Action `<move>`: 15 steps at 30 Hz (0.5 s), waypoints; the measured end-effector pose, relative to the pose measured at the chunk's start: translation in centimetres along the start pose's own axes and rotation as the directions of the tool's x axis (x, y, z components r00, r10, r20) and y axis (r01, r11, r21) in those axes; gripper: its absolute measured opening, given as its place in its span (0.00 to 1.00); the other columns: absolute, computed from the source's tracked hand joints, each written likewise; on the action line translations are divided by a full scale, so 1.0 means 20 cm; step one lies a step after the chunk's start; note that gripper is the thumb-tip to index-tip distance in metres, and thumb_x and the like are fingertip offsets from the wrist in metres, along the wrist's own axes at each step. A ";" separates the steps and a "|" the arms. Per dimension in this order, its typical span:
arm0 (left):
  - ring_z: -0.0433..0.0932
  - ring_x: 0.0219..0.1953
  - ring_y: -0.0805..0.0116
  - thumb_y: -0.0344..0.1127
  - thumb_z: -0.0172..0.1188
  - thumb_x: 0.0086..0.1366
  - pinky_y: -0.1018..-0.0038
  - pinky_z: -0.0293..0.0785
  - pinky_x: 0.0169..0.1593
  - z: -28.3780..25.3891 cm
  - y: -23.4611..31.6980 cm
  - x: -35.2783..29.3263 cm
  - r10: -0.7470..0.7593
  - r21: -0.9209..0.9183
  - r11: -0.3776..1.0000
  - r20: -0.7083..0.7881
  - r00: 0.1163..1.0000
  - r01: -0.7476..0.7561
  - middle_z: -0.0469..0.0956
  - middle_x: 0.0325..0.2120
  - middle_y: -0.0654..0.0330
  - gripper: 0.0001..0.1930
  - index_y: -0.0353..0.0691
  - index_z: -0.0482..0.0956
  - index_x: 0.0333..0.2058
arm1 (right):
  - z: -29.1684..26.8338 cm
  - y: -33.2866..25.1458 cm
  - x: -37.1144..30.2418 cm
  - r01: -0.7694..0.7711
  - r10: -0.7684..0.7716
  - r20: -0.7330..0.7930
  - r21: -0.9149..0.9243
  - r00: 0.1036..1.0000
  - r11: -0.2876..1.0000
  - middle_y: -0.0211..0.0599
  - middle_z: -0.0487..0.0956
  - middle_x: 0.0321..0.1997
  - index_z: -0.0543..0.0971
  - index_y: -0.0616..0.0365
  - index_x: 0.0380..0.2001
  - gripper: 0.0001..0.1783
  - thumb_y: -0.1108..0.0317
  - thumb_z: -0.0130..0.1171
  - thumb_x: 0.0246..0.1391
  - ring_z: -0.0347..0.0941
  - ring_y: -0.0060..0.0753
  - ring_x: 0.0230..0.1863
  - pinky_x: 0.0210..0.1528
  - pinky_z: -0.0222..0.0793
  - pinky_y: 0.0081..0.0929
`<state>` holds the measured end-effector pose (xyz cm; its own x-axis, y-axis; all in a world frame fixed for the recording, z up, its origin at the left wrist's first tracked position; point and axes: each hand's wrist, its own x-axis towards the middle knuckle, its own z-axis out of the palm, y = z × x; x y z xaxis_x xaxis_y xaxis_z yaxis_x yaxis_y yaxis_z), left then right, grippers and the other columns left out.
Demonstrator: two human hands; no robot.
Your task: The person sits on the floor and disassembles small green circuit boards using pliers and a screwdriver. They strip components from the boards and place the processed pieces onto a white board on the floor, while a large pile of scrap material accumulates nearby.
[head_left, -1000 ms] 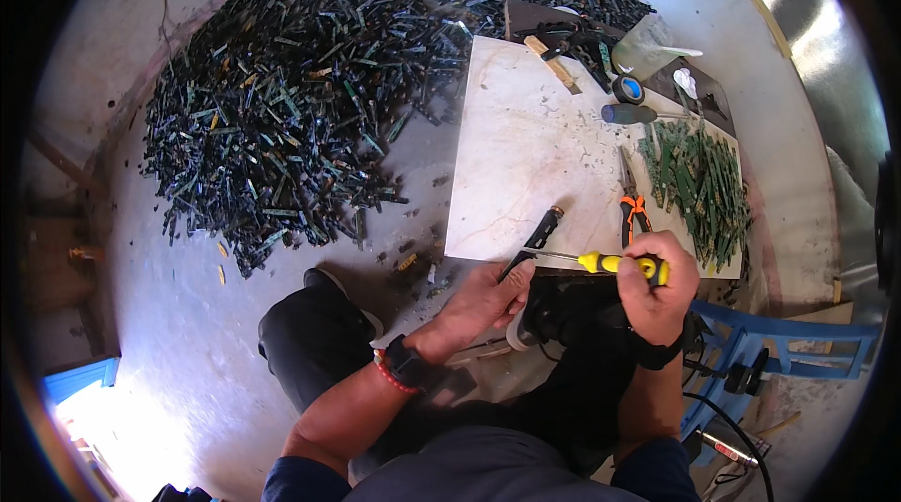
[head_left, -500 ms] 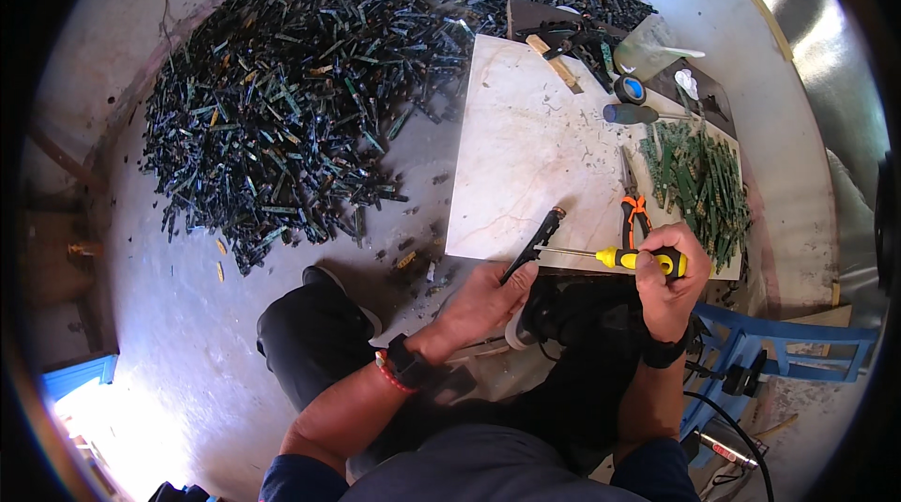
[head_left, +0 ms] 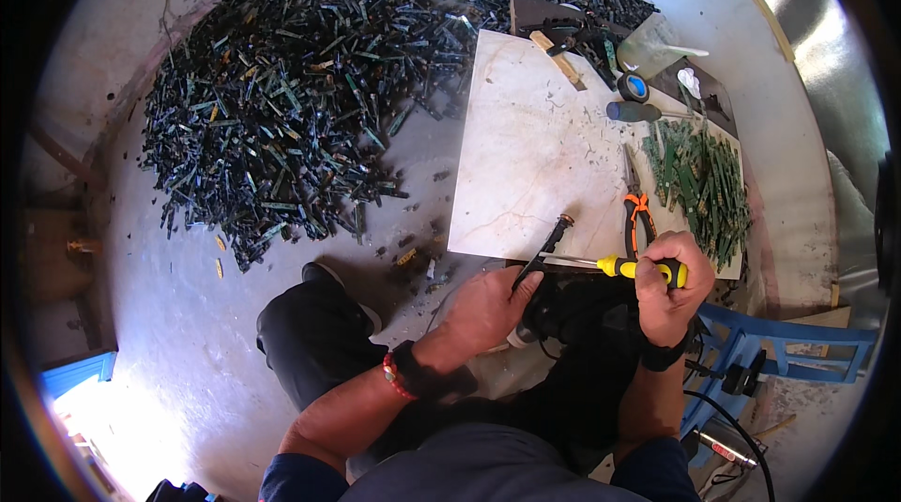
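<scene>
My left hand (head_left: pixel 481 312) is closed round a long, narrow black plastic strip (head_left: pixel 556 235), which slants up and to the right, its far end brownish. A yellow-and-black screwdriver (head_left: pixel 615 266) lies in the closed fingers of my right hand (head_left: pixel 668 303). Its shaft points left and meets the strip just above my left thumb; whether the tip is wedged into it I cannot tell. Both hands are over the near edge of a white board (head_left: pixel 516 150). Orange-and-black pliers (head_left: pixel 639 216) rest on that board, just beyond my right hand.
Green strips (head_left: pixel 699 174) are heaped on the board's right side. Farther back lie a dark-handled screwdriver (head_left: pixel 633 112), a blue-centred tape roll (head_left: pixel 633 86) and a wooden stick (head_left: pixel 559 61). A large pile of dark strips (head_left: pixel 282 98) covers the floor at far left. A blue stool (head_left: pixel 807 342) stands at right.
My left hand has come slightly nearer to me and rolled a little, turning the black strip. The screwdriver's shaft has dropped slightly with it; my right hand has barely moved.
</scene>
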<state>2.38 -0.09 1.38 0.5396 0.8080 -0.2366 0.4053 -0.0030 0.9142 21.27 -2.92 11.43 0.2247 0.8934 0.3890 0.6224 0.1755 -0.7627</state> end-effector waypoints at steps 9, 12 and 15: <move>0.70 0.22 0.44 0.45 0.51 0.67 0.59 0.66 0.27 -0.01 0.01 0.00 0.009 0.039 0.999 0.021 1.000 -0.010 0.70 0.17 0.45 0.18 0.34 0.73 0.27 | 0.01 0.01 0.00 0.086 -0.086 0.003 -0.079 0.996 0.993 0.36 0.68 0.15 0.70 0.60 0.21 0.07 0.80 0.55 0.34 0.64 0.30 0.15 0.21 0.59 0.22; 0.72 0.24 0.42 0.48 0.51 0.66 0.56 0.67 0.29 0.00 -0.02 0.01 -0.047 -0.151 0.987 0.107 0.993 0.063 0.73 0.19 0.45 0.20 0.34 0.74 0.27 | 0.01 0.01 0.00 0.088 -0.088 0.002 -0.083 0.996 0.993 0.36 0.68 0.15 0.70 0.60 0.21 0.07 0.80 0.54 0.34 0.64 0.31 0.15 0.21 0.59 0.22; 0.70 0.21 0.46 0.48 0.51 0.67 0.59 0.66 0.27 0.00 -0.03 0.01 -0.059 -0.273 0.957 0.158 0.986 0.101 0.71 0.17 0.47 0.21 0.33 0.72 0.26 | 0.01 0.01 0.00 0.090 -0.092 -0.012 -0.093 0.996 0.992 0.36 0.68 0.15 0.70 0.60 0.21 0.07 0.80 0.54 0.34 0.64 0.31 0.15 0.21 0.59 0.22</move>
<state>2.22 0.11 0.73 0.6248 0.7035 -0.3388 0.2409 0.2390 0.9406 21.32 -2.89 11.15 0.1761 0.8684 0.4636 0.7069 0.2162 -0.6735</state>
